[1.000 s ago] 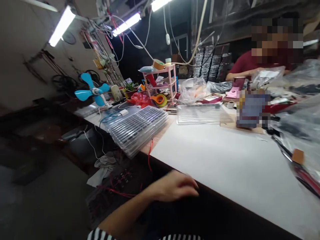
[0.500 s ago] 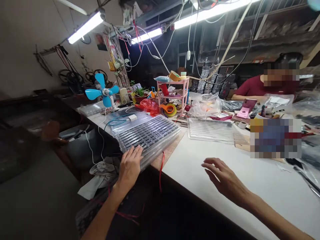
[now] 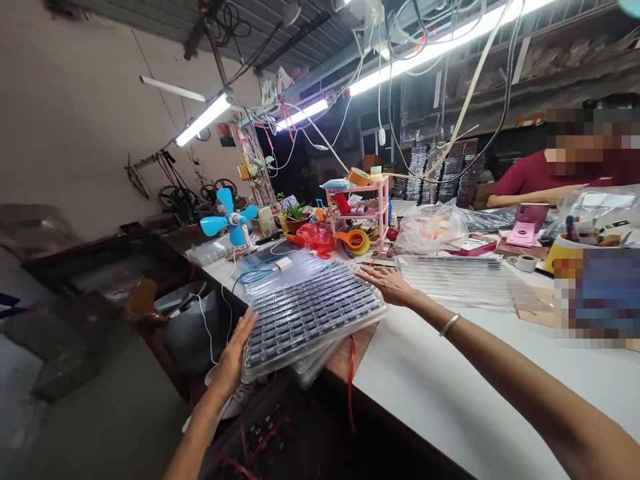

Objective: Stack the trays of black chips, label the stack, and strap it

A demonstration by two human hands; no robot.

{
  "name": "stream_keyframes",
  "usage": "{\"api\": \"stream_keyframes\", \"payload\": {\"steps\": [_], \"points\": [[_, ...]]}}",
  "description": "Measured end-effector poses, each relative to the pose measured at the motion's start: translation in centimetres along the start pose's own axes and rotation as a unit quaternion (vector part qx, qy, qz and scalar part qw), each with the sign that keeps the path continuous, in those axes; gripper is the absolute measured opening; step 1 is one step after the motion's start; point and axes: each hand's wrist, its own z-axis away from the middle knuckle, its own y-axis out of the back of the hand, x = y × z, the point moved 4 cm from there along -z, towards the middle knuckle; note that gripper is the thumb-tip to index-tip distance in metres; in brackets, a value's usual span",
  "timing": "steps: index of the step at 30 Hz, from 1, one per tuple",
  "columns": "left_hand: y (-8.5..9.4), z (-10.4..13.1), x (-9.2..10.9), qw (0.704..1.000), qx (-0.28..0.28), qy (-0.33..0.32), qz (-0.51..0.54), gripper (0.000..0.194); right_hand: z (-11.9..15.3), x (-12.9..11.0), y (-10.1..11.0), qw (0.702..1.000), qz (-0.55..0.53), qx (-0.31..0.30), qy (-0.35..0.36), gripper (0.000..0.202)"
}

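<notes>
A clear plastic tray (image 3: 310, 313) filled with rows of small dark parts lies between my two hands. It sits askew over more clear trays (image 3: 313, 365), its near left corner jutting past the table's edge. My left hand (image 3: 233, 357) grips its left edge, fingers along the side and thumb hidden. On the far right edge, my right hand (image 3: 390, 285) holds with its fingers over the rim. Behind the tray lies a clear plastic sheet or tray (image 3: 265, 275) with a blue cable (image 3: 255, 275) and a white adapter (image 3: 284, 264) on it.
A blue fan (image 3: 230, 219) stands at the table's left. Further back are a pink shelf (image 3: 363, 217), a red bag (image 3: 314, 239) and a plastic bag (image 3: 433, 227). A ribbed clear tray (image 3: 450, 283) lies to the right. A co-worker (image 3: 530, 177) sits across the table (image 3: 450, 393).
My right hand has moved left and forward from above the white tabletop onto the tray's right edge. My left hand has shifted to its left edge. The top tray has turned and come nearer.
</notes>
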Motion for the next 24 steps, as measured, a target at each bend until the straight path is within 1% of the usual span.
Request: {"api": "stream_keyframes", "payload": {"steps": [2, 5, 8, 10, 12, 13, 14, 16, 18, 19, 20, 22, 23, 24], "points": [[-0.8, -0.8, -0.5, 1.0, -0.004, 0.012, 0.024, 0.055, -0.7, 0.0, -0.5, 1.0, -0.005, -0.012, 0.012, 0.074], [-1.2, -1.4, -1.1, 0.997, 0.007, 0.051, 0.05, 0.057, 0.4, -0.7, -1.2, 1.0, -0.014, -0.016, 0.013, 0.075], [-0.9, -1.5, -0.8, 0.995, 0.009, 0.07, 0.072, 0.061, 2.9, -2.2, -1.1, 0.999, -0.032, -0.001, 0.016, 0.066], [-0.5, -1.3, 0.1, 0.995, -0.002, 0.059, 0.077, 0.062, 4.9, -3.4, -0.5, 0.999, -0.048, 0.014, 0.02, 0.06], [-0.2, -1.1, 1.4, 0.997, -0.029, 0.049, 0.057, 0.062, 7.2, -4.0, 0.6, 0.997, -0.065, 0.026, 0.018, 0.056], [-0.1, -1.0, 2.3, 0.998, -0.038, 0.045, 0.034, 0.06, 8.5, -4.1, 1.3, 0.997, -0.074, 0.031, 0.011, 0.055], [0.0, -1.0, 3.3, 0.999, -0.028, 0.037, 0.004, 0.056, 10.0, -3.9, 2.1, 0.996, -0.081, 0.036, -0.003, 0.053], [0.2, -1.4, 5.9, 0.998, 0.034, 0.004, -0.054, 0.044, 13.2, -3.1, 4.1, 0.993, -0.088, 0.049, -0.054, 0.046], [-0.3, -2.3, 8.9, 0.991, 0.1, -0.028, -0.081, 0.035, 16.8, -2.1, 6.3, 0.984, -0.076, 0.071, -0.145, 0.038], [-1.0, -2.9, 10.5, 0.989, 0.121, -0.034, -0.084, 0.035, 18.7, -1.6, 7.4, 0.974, -0.063, 0.084, -0.202, 0.038], [-2.0, -3.6, 12.1, 0.987, 0.13, -0.033, -0.084, 0.037, 20.6, -1.4, 8.5, 0.959, -0.047, 0.098, -0.26, 0.042], [-4.7, -4.9, 15.5, 0.988, 0.128, -0.033, -0.077, 0.043, 24.4, -1.3, 10.5, 0.922, -0.012, 0.118, -0.369, 0.053], [-6.5, -5.3, 17.1, 0.99, 0.108, -0.037, -0.079, 0.046, 26.3, -1.4, 11.3, 0.902, 0.003, 0.12, -0.416, 0.056], [-8.6, -5.6, 18.7, 0.993, 0.069, -0.042, -0.089, 0.048, 28.2, -1.5, 11.8, 0.883, 0.013, 0.113, -0.456, 0.057]]}}
